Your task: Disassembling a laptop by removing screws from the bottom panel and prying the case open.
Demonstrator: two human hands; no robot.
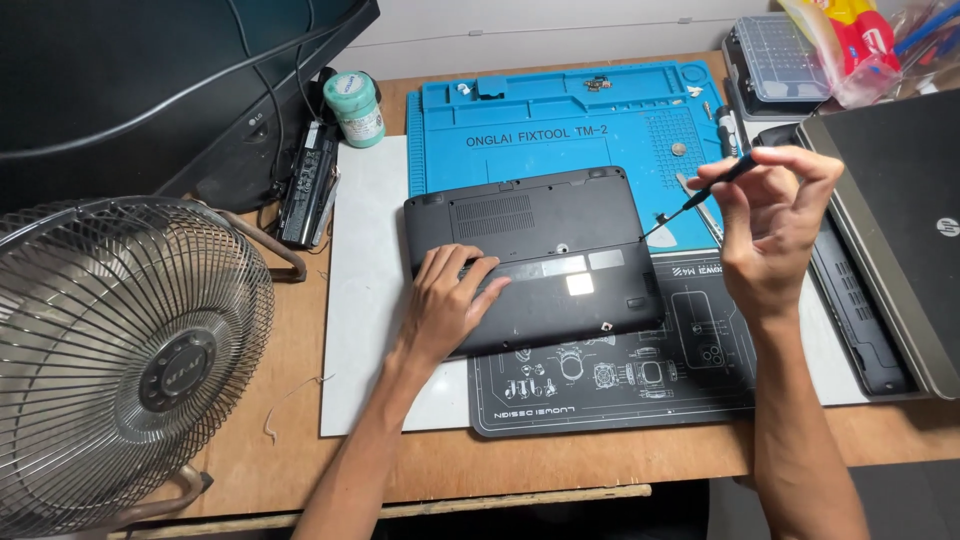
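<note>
A black laptop (560,225) lies upside down across a blue repair mat (560,130) and a dark printed mat (640,375). My left hand (450,300) rests flat on its bottom cover near the front left edge, fingers spread. My right hand (765,225) pinches a thin black screwdriver (700,195) above the laptop's right side. The tip points down-left toward the right edge of the case and hovers just off it.
A metal desk fan (120,350) stands at the left. A dark monitor (150,80) and a laptop battery (305,185) sit behind it, next to a green-lidded jar (355,108). Another laptop (900,230) lies at the right, a clear parts box (780,60) at the back.
</note>
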